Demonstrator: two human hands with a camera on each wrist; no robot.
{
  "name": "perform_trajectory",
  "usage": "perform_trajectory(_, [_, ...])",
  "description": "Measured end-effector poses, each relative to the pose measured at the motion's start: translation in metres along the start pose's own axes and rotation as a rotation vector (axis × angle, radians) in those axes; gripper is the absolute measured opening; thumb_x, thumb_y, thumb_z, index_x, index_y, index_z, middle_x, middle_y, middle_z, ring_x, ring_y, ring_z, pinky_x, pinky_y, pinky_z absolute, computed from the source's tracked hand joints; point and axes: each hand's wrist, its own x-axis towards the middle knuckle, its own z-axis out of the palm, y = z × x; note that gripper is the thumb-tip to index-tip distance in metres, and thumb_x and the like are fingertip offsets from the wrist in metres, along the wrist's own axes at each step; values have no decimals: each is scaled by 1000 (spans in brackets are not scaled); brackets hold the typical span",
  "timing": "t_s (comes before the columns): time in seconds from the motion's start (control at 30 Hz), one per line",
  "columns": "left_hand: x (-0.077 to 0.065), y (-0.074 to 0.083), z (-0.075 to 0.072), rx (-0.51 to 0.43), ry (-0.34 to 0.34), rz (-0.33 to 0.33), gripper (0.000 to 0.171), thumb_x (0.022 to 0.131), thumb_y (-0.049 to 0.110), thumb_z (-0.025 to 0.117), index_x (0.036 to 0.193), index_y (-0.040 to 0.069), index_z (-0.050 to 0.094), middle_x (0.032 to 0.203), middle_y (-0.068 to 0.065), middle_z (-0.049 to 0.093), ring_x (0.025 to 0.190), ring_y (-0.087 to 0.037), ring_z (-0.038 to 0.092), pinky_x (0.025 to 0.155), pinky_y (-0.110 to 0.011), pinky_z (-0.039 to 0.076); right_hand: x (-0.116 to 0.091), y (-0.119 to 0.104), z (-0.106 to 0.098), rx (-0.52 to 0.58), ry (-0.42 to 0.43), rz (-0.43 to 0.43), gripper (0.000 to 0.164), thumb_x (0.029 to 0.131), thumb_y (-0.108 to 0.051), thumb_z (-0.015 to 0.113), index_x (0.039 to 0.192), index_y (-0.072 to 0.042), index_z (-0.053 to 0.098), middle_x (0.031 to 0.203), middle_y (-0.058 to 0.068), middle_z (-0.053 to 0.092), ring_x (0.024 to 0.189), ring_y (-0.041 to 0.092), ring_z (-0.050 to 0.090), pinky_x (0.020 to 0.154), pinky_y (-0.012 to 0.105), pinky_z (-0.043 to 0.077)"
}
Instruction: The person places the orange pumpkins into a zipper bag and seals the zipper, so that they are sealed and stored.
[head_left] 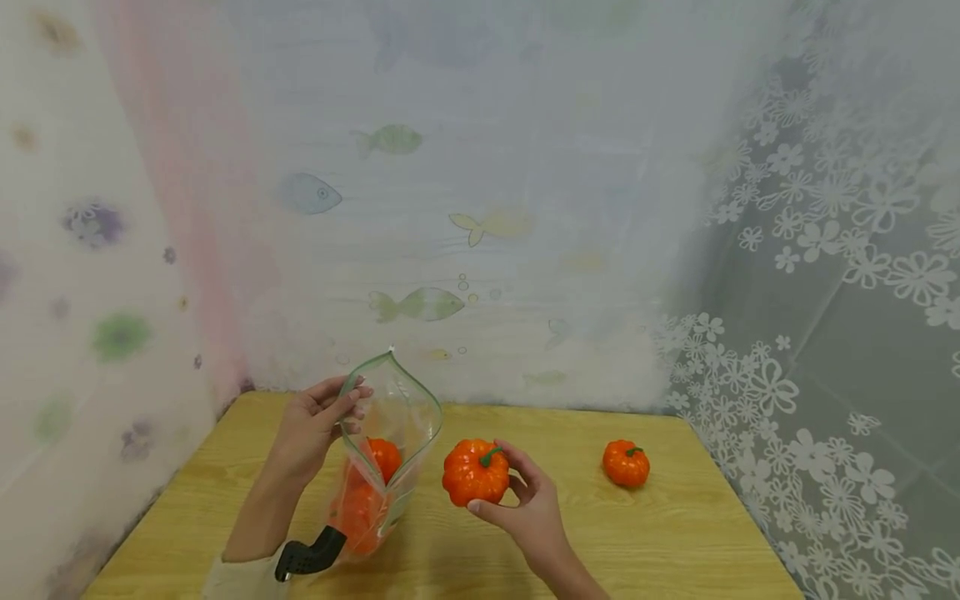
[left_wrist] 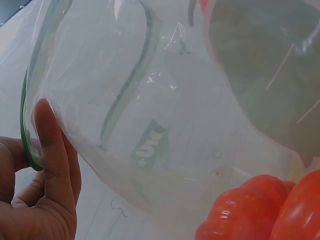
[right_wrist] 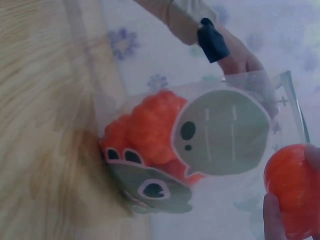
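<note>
While the left grip (head_left: 322, 418) pinches the clear zip bag (right_wrist: 222, 132) by its green-edged mouth: the right grip (head_left: 532, 510) holds an orange mini pumpkin (head_left: 474, 475) beside it.
Bagged pumpkins (head_left: 387, 455): inside the bag; count unclear.
Loose pumpkin (head_left: 624, 467): on the tabletop (head_left: 660, 546), right of the right grip.
Step in hand: apparently bagging.
Next move: likely calls for lowering the held pumpkin through the mouth.

Toy pumpkins (head_left: 476, 472) are all orange, green stems (head_left: 491, 456); clear zip bag (right_wrist: 220, 132) with green trim (head_left: 441, 408), yellowish woodgrain table (head_left: 547, 433), pastel fish (head_left: 437, 305) on the far backdrop (head_left: 600, 250).
</note>
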Motion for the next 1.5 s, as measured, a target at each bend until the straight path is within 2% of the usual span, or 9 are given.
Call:
perform_trajectory(0.1, [1, 0, 0, -7, 1, -2, 18, 103, 15, 61, 120, 10, 68, 98, 7, 77, 74, -5, 66, 65, -20, 58, 7, -4, 3, 5, 21, -51, 75, 74, 6, 88, 141, -5, 57, 138, 16, 55, 113, 28, 59, 86, 31, 60])
perform_trajectory(0.27, [3, 1, 0, -7, -6, 4, 25, 104, 15, 61, 125, 1, 63, 99, 7, 77, 74, -5, 66, 64, -20, 58, 17, -14, 8, 20, 35, -125, 77, 73, 8, 87, 142, -6, 56, 136, 15, 56, 114, 28, 59, 87, 32, 60])
perform_trajectory(0.47, [3, -1, 1, -10, -16, 13, 15, 104, 13, 60, 115, 17, 70, 99, 6, 77, 74, -5, 66, 64, -20, 58, 26, -28, 12, 47, 24, -188, 77, 75, 7, 86, 144, -7, 54, 138, 13, 55, 119, 29, 58, 90, 32, 59])
perform_trajectory(0.57, [3, -1, 1, -11, -18, 15, 16, 104, 13, 60, 113, 20, 70, 100, 6, 77, 74, -5, 66, 64, -20, 58, 30, -34, 14, 47, 0, -211, 78, 77, 5, 86, 147, -9, 52, 141, 13, 54, 124, 29, 56, 93, 32, 58])
perform_trajectory(0.7, [3, -2, 1, -15, -25, 17, 16, 104, 13, 60, 114, 19, 70, 99, 7, 77, 74, -4, 66, 64, -20, 58, 36, -41, 19, 54, -57, -251, 80, 78, 1, 87, 149, -11, 50, 144, 14, 51, 128, 30, 54, 93, 33, 58])
perform_trajectory(0.9, [2, -2, 1, -40, -47, 23, 18, 104, 10, 59, 119, 11, 68, 98, 7, 77, 73, -5, 66, 63, -19, 58, 48, -54, 29, 56, -191, -274, 80, 81, -6, 87, 151, -11, 48, 149, 14, 47, 126, 29, 56, 89, 39, 60])
perform_trajectory(1.1, [0, -2, 2, -46, -56, 24, 19, 105, 9, 57, 115, 19, 70, 99, 7, 77, 73, -4, 66, 64, -19, 58, 57, -64, 39, 6, -312, -254, 77, 83, -8, 85, 150, -14, 49, 149, 12, 49, 127, 29, 57, 88, 42, 60])
perform_trajectory(1.37, [-6, 1, 4, -29, -49, 9, 18, 105, 10, 57, 115, 19, 69, 100, 8, 77, 74, -5, 67, 66, -20, 59, 61, -74, 51, -39, -383, -273, 75, 85, -9, 84, 151, -20, 50, 149, 8, 49, 129, 29, 56, 89, 43, 60])
perform_trajectory(1.5, [-10, 2, 6, -4, -25, -28, 19, 104, 13, 59, 122, 10, 65, 97, 7, 76, 74, -6, 67, 67, -21, 60, 64, -77, 56, -67, -420, -261, 75, 86, -4, 81, 152, -19, 48, 148, 11, 48, 127, 30, 57, 88, 43, 60])
